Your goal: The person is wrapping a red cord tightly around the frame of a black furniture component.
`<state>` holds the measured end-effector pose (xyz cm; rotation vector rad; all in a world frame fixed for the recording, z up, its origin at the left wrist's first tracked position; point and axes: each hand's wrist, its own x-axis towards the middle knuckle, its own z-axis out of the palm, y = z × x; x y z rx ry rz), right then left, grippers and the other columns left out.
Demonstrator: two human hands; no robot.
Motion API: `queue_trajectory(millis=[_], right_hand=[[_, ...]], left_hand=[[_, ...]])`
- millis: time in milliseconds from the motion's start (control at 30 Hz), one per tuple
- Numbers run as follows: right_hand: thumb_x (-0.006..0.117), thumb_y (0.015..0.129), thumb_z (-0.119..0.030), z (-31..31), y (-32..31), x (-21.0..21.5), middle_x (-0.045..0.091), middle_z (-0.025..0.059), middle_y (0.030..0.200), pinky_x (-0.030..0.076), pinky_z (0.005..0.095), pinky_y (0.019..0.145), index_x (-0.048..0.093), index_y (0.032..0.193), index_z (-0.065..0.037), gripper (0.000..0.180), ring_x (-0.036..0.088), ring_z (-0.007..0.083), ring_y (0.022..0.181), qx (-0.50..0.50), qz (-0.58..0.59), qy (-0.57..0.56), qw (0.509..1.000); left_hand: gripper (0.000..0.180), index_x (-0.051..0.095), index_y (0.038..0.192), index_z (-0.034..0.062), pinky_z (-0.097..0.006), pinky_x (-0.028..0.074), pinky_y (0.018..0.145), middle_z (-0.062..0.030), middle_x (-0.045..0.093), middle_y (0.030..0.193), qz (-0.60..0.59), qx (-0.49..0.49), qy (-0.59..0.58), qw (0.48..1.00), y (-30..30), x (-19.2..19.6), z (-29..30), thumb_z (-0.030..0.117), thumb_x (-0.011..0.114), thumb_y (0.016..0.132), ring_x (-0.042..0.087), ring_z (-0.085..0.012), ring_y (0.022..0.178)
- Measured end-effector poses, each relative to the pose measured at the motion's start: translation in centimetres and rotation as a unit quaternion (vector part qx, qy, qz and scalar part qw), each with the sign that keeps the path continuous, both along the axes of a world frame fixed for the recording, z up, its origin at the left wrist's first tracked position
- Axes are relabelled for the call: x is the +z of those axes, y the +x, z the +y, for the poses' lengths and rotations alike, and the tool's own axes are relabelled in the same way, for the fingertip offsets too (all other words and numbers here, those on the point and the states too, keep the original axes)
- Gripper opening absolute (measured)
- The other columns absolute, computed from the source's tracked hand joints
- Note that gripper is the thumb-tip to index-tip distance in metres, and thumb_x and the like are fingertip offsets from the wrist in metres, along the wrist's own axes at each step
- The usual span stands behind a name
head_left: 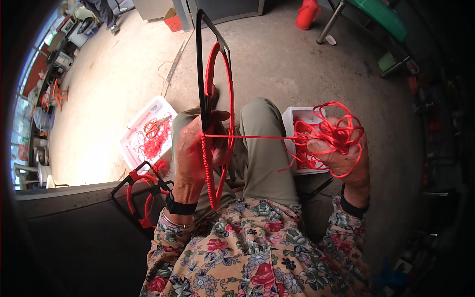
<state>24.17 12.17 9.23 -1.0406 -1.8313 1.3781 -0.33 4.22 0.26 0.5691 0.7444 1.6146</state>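
Our left grip point(192, 146) in the head view was closed around the black frame point(200, 62) and its red ring point(210, 69), where a taut red cord point(262, 137) ran across to our right grip point(347, 159), clenched on a loose cord bundle point(340, 134). Below the left grip, ridged wrapping point(208, 173) covered part of the ring; above it the ring looked smooth, so we judged the binding partly done, that upper stretch remaining. A second frame point(149, 204) sat below and left of the left grip; a white box point(291, 119) stood beside the right.
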Motion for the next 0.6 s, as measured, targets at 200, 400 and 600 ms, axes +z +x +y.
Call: queue_trajectory(millis=[200,400,600], right_hand=[[0.069,0.08,-0.007,0.1,0.1,-1.4,0.047,-0.0065,0.068,0.033,0.0223,0.056,0.047,0.072,-0.008,0.024,0.04,0.0039,0.062,0.031,0.023,0.0,0.999],[0.07,0.081,-0.008,-0.1,0.7,-2.2,0.052,-0.0055,0.073,0.038,0.0221,0.061,0.054,0.079,-0.007,0.016,0.045,0.0041,0.067,0.041,0.046,-0.017,0.998],[0.07,0.081,-0.01,-0.9,0.9,-1.9,0.054,-0.0049,0.074,0.04,0.023,0.063,0.057,0.082,-0.006,0.013,0.048,0.0043,0.069,0.03,0.023,-0.044,0.998]], left_hand=[[0.044,0.055,0.111,-0.0081,-0.022,0.034,0.039,-0.0021,0.052,0.06,0.057,0.053,-0.068,0.995,1.3,-0.9,-1.5,0.032,0.044,0.095,0.043,-0.0082,0.042],[0.039,0.056,0.103,-0.0063,-0.02,0.033,0.038,-0.0025,0.053,0.063,0.03,0.054,-0.079,0.995,2.1,-2.8,-2.6,0.031,0.048,0.093,0.044,-0.0068,0.044],[0.043,0.054,0.108,-0.0071,-0.02,0.033,0.038,-0.0043,0.055,0.065,-0.014,0.049,-0.04,0.998,2.9,-3.1,-2.8,0.032,0.05,0.091,0.044,-0.0081,0.042]])
